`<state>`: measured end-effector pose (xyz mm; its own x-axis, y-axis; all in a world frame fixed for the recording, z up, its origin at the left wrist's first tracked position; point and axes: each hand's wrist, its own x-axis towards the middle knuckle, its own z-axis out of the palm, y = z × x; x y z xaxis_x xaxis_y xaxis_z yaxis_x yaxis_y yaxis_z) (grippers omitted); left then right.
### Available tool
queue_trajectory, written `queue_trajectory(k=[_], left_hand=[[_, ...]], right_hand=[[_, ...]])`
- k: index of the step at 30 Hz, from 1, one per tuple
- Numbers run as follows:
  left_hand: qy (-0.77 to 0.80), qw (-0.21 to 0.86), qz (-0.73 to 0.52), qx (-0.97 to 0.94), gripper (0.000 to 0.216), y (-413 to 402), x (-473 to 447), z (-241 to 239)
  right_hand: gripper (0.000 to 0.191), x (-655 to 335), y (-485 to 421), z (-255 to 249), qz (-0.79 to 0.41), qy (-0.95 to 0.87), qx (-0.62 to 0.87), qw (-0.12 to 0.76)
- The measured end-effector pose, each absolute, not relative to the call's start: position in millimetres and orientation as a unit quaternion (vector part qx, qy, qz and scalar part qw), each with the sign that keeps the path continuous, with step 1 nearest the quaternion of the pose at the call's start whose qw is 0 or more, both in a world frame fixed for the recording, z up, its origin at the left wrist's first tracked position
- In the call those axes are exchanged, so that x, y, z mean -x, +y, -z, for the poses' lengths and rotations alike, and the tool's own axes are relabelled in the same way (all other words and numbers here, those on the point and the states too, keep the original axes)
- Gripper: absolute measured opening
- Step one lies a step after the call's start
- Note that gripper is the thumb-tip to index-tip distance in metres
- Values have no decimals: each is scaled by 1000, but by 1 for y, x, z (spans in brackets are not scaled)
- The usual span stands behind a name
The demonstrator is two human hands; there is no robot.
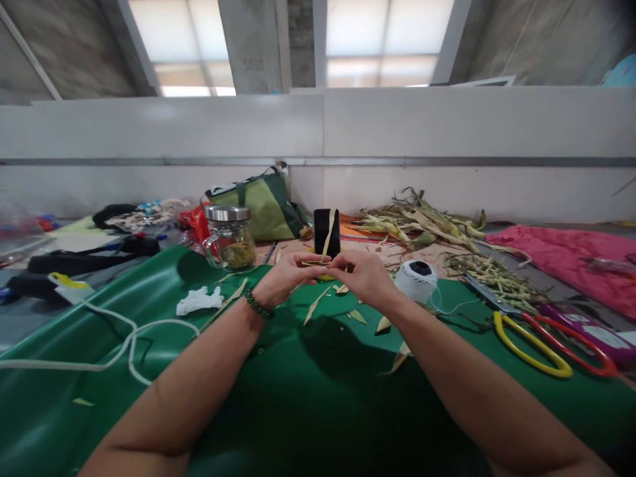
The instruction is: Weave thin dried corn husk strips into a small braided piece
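Note:
A pale strip of dried husk [329, 233] stands up from between my fingertips, in front of a dark phone [320, 228]. My left hand [285, 277], with a green bead bracelet [257, 304] at the wrist, pinches the husk from the left. From the other side my right hand [365, 273] closes thumb and finger on the same piece, and the two hands' fingertips meet there. Loose husk scraps [316, 306] lie on the green sheet [318, 404] under the hands. Just right of my right hand stands a white spool of thread [416, 283].
Large scissors [534, 344] with yellow and red handles lie at right, near stripped stalks [497, 278]. Behind are a husk pile [427, 222], a glass jar [229, 240] and a green bag [261, 205]. A white cable [132, 331] and crumpled white tissue [199, 301] lie left; pink cloth [561, 262] right.

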<state>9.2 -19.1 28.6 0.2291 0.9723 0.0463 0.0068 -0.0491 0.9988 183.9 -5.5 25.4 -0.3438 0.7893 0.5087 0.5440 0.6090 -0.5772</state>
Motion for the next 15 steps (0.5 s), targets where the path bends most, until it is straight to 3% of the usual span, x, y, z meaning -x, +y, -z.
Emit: queue_trajectory(k=[7,12,15], left_hand=[[344,638,-460,-513,34,-23,-13,-28],[336,593,-525,-510,33,-20,-25,-17],[358,523,-530,-563,41,-20,-30,-13]], right_hand=[[14,-184,-1,-26,-181,-774,347,498],[25,-177,2,-18,-309,-729,354,498],[21,-175,5,-12,-299,-730,354,502]])
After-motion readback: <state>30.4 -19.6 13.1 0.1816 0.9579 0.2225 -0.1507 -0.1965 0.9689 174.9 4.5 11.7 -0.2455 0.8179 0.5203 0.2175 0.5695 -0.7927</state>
